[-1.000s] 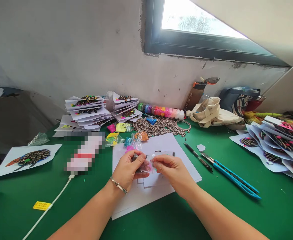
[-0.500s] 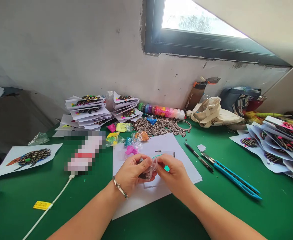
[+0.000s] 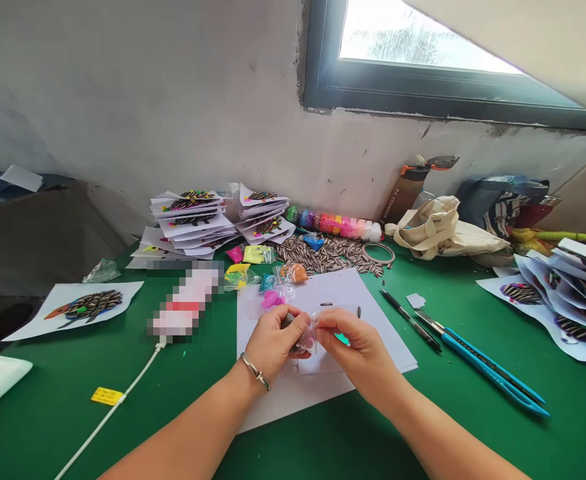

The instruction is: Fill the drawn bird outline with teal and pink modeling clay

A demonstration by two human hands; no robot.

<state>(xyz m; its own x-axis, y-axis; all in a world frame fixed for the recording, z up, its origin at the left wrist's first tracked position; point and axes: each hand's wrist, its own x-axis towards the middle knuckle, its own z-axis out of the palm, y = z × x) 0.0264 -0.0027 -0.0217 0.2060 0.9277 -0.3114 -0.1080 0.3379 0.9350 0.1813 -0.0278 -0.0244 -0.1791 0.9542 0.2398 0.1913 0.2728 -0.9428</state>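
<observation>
My left hand [image 3: 276, 338], with a silver bracelet at the wrist, is closed around a small clear plastic bag [image 3: 307, 339] with something dark in it. The fingers of my right hand [image 3: 355, 343] pinch the bag's right edge. Both hands hover over white paper sheets [image 3: 267, 411]. A bright green lump [image 3: 343, 339] shows partly behind my right fingers. Beyond my hands lie bagged lumps of coloured clay, among them pink [image 3: 273, 299], orange [image 3: 295, 272] and yellow [image 3: 237, 273]. One sunflower seed [image 3: 326, 304] rests on the paper.
Sunflower seeds [image 3: 333, 253] are heaped at the back beside a roll of tape [image 3: 379, 253]. To the right lie a pen [image 3: 410, 320] and a blue-handled cutter [image 3: 493, 370]. Stacks of seed pictures [image 3: 187, 223] stand at both sides; a white cable [image 3: 140, 377] crosses the left.
The view has swung slightly left, so everything sits further right in the picture. My right fingers have shifted a little on the bag's edge; both hands still hold it.
</observation>
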